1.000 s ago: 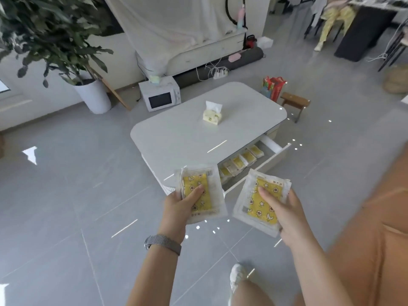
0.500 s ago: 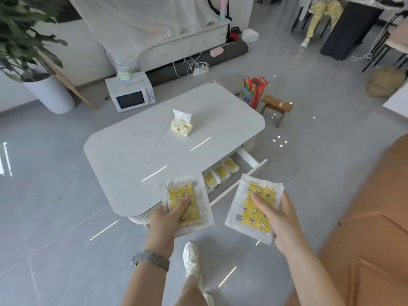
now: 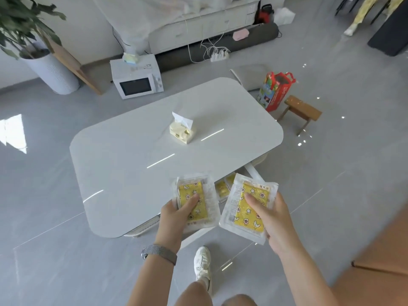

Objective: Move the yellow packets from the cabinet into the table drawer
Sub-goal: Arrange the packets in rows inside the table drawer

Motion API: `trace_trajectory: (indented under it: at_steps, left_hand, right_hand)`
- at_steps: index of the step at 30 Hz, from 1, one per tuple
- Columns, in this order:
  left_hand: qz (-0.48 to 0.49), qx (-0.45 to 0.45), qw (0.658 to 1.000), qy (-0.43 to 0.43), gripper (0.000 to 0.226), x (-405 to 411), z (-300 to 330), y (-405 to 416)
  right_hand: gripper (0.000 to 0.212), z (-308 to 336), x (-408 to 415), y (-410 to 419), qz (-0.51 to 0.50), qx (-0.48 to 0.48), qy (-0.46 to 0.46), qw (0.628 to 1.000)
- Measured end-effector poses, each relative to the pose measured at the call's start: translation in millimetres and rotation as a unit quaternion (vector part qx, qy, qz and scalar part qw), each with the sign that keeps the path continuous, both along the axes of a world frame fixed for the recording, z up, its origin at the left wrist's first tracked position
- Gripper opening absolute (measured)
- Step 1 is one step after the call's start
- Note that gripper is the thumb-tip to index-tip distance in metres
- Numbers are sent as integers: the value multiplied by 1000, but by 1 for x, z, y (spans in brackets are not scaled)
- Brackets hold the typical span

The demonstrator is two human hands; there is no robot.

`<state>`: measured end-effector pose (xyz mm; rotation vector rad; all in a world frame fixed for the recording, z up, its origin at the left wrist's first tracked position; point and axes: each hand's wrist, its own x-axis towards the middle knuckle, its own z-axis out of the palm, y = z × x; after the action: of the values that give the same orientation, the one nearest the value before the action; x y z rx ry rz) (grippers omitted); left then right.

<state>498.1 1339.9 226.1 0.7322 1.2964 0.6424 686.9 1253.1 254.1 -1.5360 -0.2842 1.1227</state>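
My left hand (image 3: 174, 215) grips a yellow packet (image 3: 198, 195) in clear wrap, thumb across its face, above the near edge of the white table (image 3: 136, 164). My right hand (image 3: 273, 219) holds a second yellow packet (image 3: 245, 215) the same way, just to the right. Between and behind the two packets the open table drawer (image 3: 254, 172) shows, with more yellow packets (image 3: 223, 188) lying inside. Most of the drawer is hidden behind what I hold.
A tissue pack (image 3: 182, 132) sits mid-table. Beyond stand a microwave (image 3: 136, 77) on the floor, a potted plant (image 3: 50, 69), a red bag (image 3: 276, 91) and a small wooden stool (image 3: 302, 110). An orange-brown surface (image 3: 379, 257) fills the right. My shoe (image 3: 203, 263) is on the grey floor.
I have walked closer to the table, which now fills more of the view. The drawer has slid behind the packets. Both hands still hold their packets.
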Motion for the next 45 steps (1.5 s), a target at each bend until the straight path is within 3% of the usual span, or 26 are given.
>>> trace_trajectory:
  at_steps: [4,8,13,20,25,33,38,45]
  left_hand:
    - [-9,5,1000,17,29,47,-10,23]
    - [-10,5,1000,24,52,90,-28,30]
    - [25,-31,999,-11,24,145,-63,20]
    - [54,-63,996,-14,23,190,-157,4]
    - [49,-53,997,33,26,196,-259,8]
    - [-8,-3,998,60,27,197,-402,35]
    - [-10,51,994,92,43,202,-448,51]
    - [30,64,994,79,20,218,-470,62]
  right_hand:
    - [36,-7,53,20,-2,-16,5,1000]
    - [35,-22,104,29,8,-36,19,999]
    - [49,-63,162,33,45,-49,15,998]
    - [44,-154,222,45,90,-61,24,994]
    - [53,-258,227,66,128,-57,31,990]
    - [48,-411,218,102,189,-30,21,981]
    - [35,-478,209,123,248,-1,33,968]
    - [15,-522,203,149,253,31,53,966]
